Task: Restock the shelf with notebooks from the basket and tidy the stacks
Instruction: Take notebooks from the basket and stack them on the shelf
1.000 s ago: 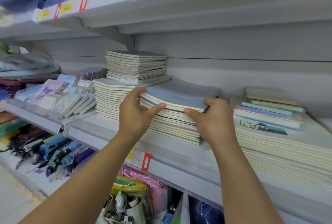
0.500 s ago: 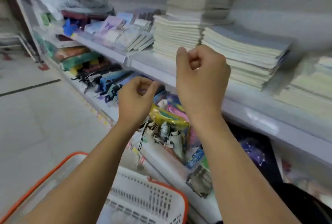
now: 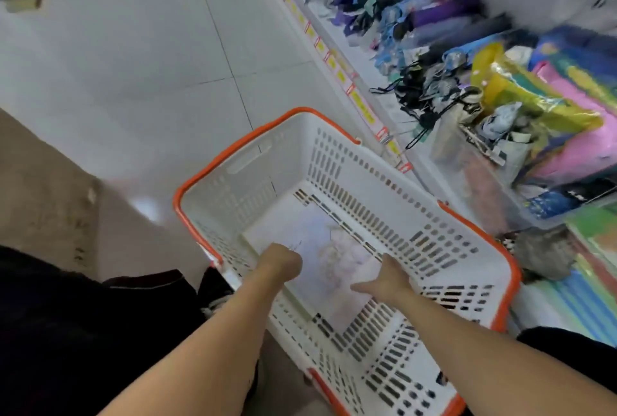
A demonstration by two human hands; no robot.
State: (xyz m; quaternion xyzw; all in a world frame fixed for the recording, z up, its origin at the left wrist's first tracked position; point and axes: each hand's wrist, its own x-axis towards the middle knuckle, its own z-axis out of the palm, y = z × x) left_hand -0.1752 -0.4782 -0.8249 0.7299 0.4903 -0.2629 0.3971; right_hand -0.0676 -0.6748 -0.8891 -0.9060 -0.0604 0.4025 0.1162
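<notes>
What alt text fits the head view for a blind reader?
Both hands, left hand and right hand, reach into a white, orange-rimmed basket toward a pale notebook at its bottom. Folded umbrellas fill the shelf beside it.

My feed bright, even, overhead store lighting. Soft glare patch on floor tile [image 3: 147, 205] left of basket [image 3: 344, 162]. Shadows faint, diffuse. Heavy motion blur across shelf goods [image 3: 500, 58] at right, colours smeared. Both forearms fairly sharp, hands softer. Wide-angle bend visible: floor lines and shelf edge curve toward frame edges. Lower left corner dark, detail lost.
</notes>
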